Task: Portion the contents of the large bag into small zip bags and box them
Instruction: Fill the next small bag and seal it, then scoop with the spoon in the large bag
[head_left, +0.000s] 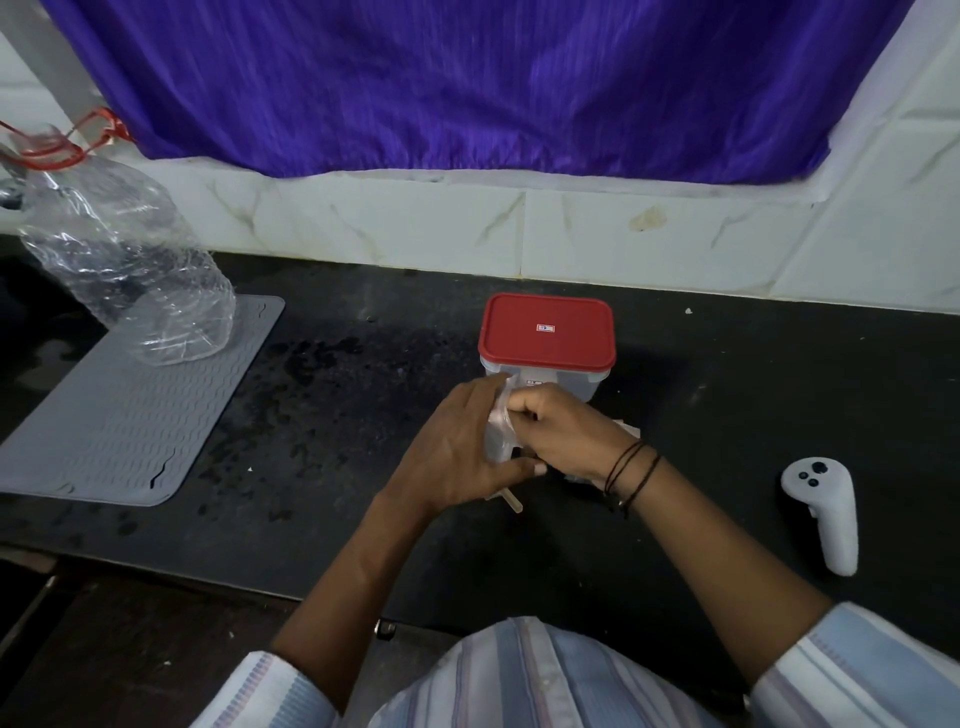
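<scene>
Just in front of the red-lidded plastic box (547, 338), the left hand (457, 452) and right hand (563, 428) both pinch a small clear zip bag (500, 423) held between them above the black counter (337, 405).

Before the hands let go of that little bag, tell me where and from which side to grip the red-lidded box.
Grip the red-lidded box across its clear walls just under the lid rim, left and right sides, coming from above. The lid looks pressed on flat, and both flanks stand bare on the counter. The near face is crowded by the left hand and right hand on the small bag.
</scene>
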